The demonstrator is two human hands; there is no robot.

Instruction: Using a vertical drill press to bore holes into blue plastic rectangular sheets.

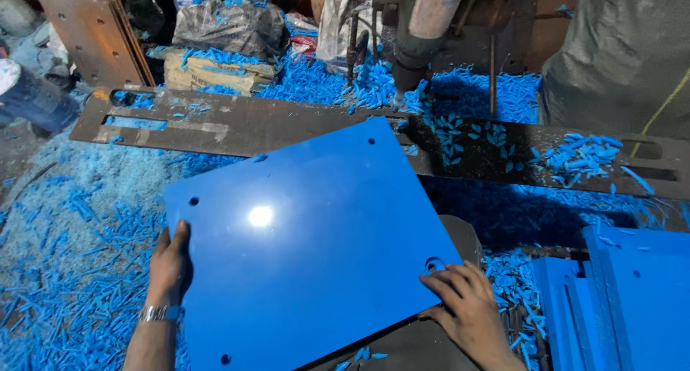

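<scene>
Two bare hands hold one big blue plastic sheet [309, 242] over the work spot, and the whole floor around it is thick with blue shavings [65, 270]. Starting at the left, a rusty slotted steel bar [237, 123] runs across behind the sheet, littered with chips. The left hand [169, 265], a metal watch band [159, 313] at its wrist, grips the sheet's left edge: thumb up on the top face, the other fingers hidden beneath, so I cannot tell how they lie. The sheet sits tilted, one corner pointing up toward the drill spindle [424, 33] that hangs over the bar; it rests partly on a dark base plate [460, 234]. Small holes show near its corners, and a larger hole [435, 263] sits at the right edge. The right hand [467, 306] lies flat on that edge just below the hole, fingers slightly spread and pressing down. Further right stands a stack of matching blue sheets [632, 299].

My reading: the sheet is being positioned, not yet under the bit. Sliding it there would call for a steady two-handed push, keeping it flat and clear of loose chips.
</scene>
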